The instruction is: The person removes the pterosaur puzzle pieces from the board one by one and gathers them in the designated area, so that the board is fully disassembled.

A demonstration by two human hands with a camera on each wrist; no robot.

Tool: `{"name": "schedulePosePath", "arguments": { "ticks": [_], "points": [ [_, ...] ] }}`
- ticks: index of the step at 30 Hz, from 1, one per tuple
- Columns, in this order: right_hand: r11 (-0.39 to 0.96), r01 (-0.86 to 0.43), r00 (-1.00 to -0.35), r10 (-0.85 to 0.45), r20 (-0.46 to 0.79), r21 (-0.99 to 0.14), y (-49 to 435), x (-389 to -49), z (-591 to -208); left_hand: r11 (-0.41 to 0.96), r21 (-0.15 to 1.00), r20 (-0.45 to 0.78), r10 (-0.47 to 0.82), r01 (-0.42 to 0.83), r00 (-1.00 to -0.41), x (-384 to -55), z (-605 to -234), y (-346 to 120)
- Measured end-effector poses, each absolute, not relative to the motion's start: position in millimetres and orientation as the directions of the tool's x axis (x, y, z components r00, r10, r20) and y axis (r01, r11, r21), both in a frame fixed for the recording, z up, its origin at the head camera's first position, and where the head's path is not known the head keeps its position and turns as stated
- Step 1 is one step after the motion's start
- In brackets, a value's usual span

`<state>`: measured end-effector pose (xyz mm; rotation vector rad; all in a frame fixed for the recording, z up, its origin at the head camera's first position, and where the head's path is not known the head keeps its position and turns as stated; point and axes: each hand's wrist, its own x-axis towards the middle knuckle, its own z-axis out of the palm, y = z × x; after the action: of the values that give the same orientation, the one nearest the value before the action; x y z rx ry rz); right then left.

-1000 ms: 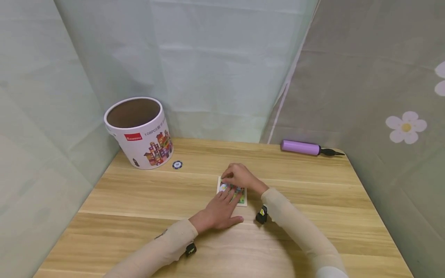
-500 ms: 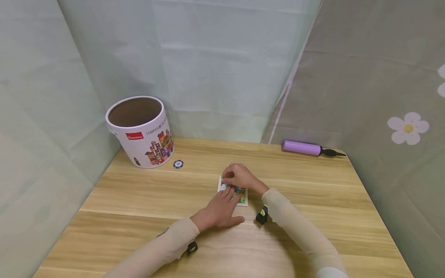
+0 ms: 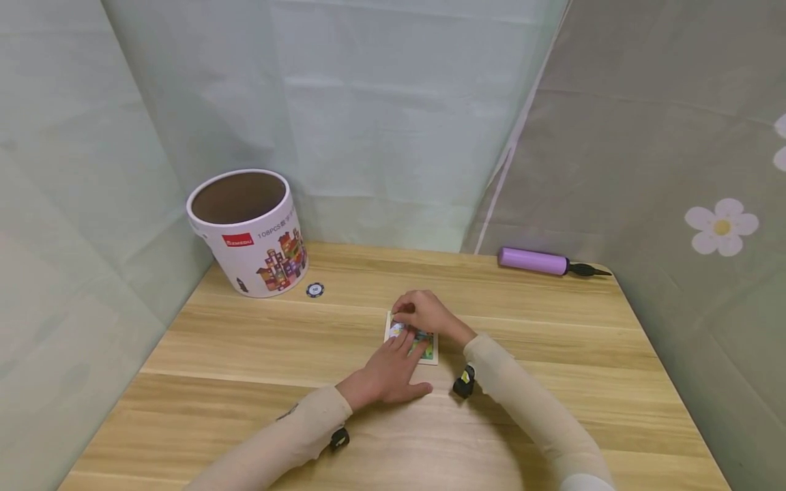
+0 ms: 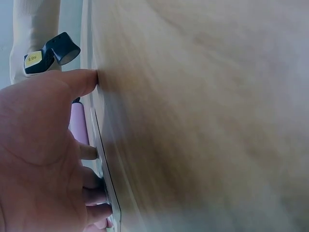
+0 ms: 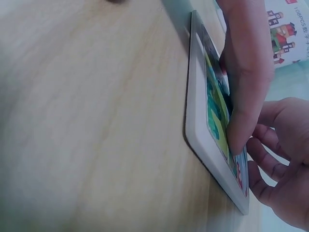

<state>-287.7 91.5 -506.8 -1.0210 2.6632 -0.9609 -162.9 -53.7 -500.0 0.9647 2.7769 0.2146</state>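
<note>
A small, flat picture board (image 3: 432, 359) with a white rim and a colourful inset scene lies on the table. My left hand (image 3: 388, 372) rests on it with fingers spread, its thumb out on the wood in front. In the right wrist view, a left finger presses down on the picture, and the white rim (image 5: 194, 99) shows beside it. My right hand (image 3: 428, 314) reaches round to the far left corner, where its curled fingers and thumb pinch. Those right fingers (image 5: 265, 159) lie at the board's far edge; the pinch point itself is partly hidden.
A large white printed bucket (image 3: 248, 239) stands at the back left, a blue-and-white poker chip (image 3: 315, 290) beside its base. At the back right lies a purple hand pump (image 3: 533, 260) with a black nozzle. Cloth curtains (image 3: 393, 123) hang behind the wooden table (image 3: 245, 354).
Both hands keep almost the same place on the board. The head view shifts very slightly; the right hand shows only a tiny movement at the corner.
</note>
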Motion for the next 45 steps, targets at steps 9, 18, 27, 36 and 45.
{"name": "schedulePosePath", "arguments": {
  "ticks": [9, 18, 27, 36, 45],
  "points": [
    [0.552, -0.509, -0.780, -0.620, 0.082, -0.660, 91.5, -287.6, -508.6, 0.771, 0.208, -0.126, 0.631, 0.601, -0.766, -161.9, -499.8, -54.8],
    [0.497, -0.507, -0.771, -0.626, 0.114, -0.704, 92.3, -287.2, -508.2, 0.780, 0.195, -0.130, 0.622, 0.595, -0.773, -162.1, -499.5, -54.4],
    [0.487, -0.445, -0.819, -0.560, 0.123, -0.752, 105.8, -286.8, -497.0, 0.781, 0.170, -0.133, 0.623, 0.601, -0.771, -162.9, -499.8, -54.5],
    [0.514, -0.412, -0.866, -0.478, 0.148, -0.752, 142.4, -290.3, -487.6, 0.777, 0.174, -0.123, 0.627, 0.605, -0.769, -163.0, -503.0, -55.6],
    [0.586, -0.395, -0.891, -0.433, 0.139, -0.707, 182.6, -290.2, -488.6, 0.780, 0.174, -0.132, 0.623, 0.601, -0.771, -162.6, -503.4, -55.1]
  ]
}}
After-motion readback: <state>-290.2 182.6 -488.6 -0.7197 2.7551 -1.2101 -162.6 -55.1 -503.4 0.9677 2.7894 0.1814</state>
